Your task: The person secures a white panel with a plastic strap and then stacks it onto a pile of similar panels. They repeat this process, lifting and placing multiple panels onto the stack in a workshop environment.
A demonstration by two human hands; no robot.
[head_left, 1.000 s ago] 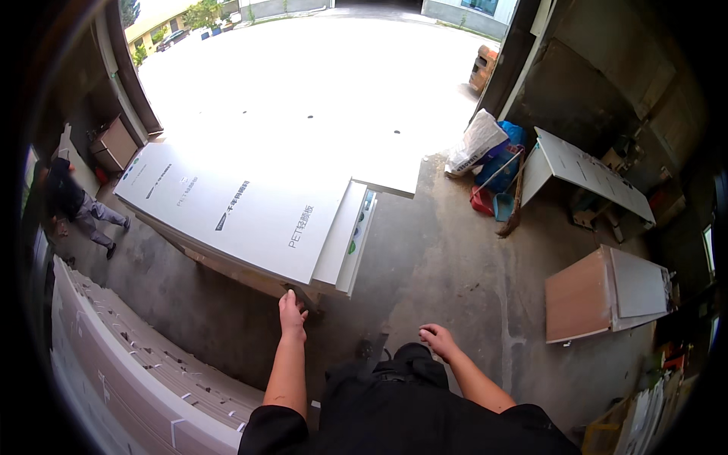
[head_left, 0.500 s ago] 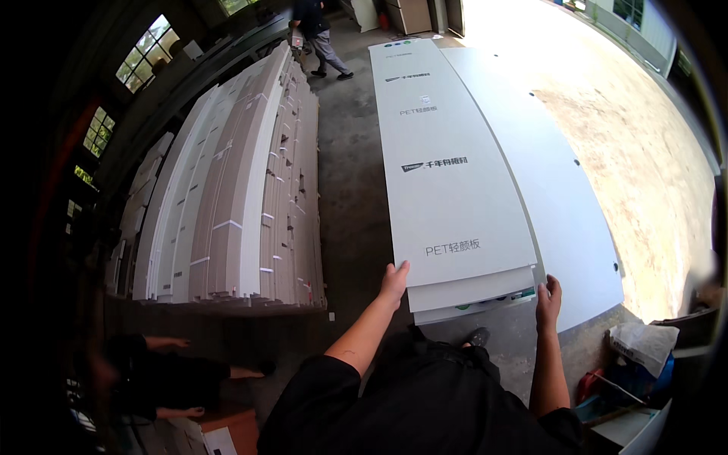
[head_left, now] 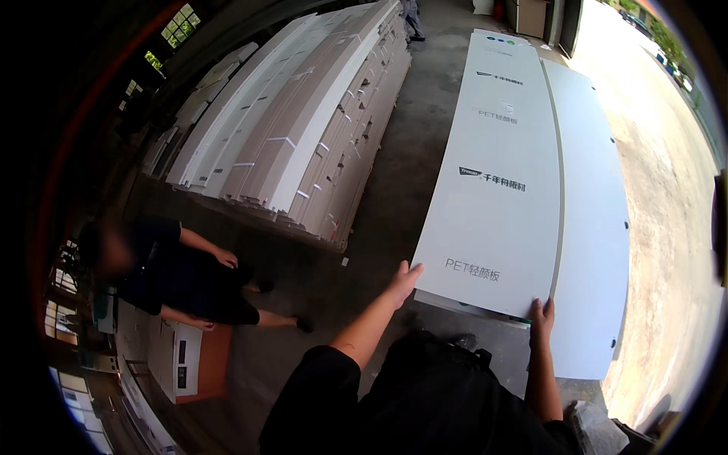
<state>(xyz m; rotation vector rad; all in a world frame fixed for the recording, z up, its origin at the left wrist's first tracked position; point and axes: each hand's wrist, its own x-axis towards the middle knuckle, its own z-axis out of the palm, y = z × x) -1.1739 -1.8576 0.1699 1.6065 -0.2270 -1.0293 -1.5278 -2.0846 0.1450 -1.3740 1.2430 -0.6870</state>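
Observation:
A long white panel (head_left: 497,220) with dark print stretches away in front of me, on top of other sheets whose ends show beneath its near edge. My left hand (head_left: 404,283) is closed on its near left corner, thumb on top and the other fingers hidden under the edge. At the near right corner, my right hand (head_left: 541,317) grips the panel's edge, its fingers partly hidden. A plain pale-blue sheet (head_left: 595,227) lies alongside on the right, reaching nearer to me than the printed panel.
On the left stands a tall stack of strapped boards (head_left: 280,129). A co-worker (head_left: 182,265) in dark clothes is at the lower left, beside an orange-brown box (head_left: 216,364). Another person's legs (head_left: 413,19) show far off. A whitish bag (head_left: 595,428) lies at the lower right.
My right hand has gone from beside the panel to its near right corner. The top panel now covers more of the sheets below. My view has turned, bringing the co-worker further in.

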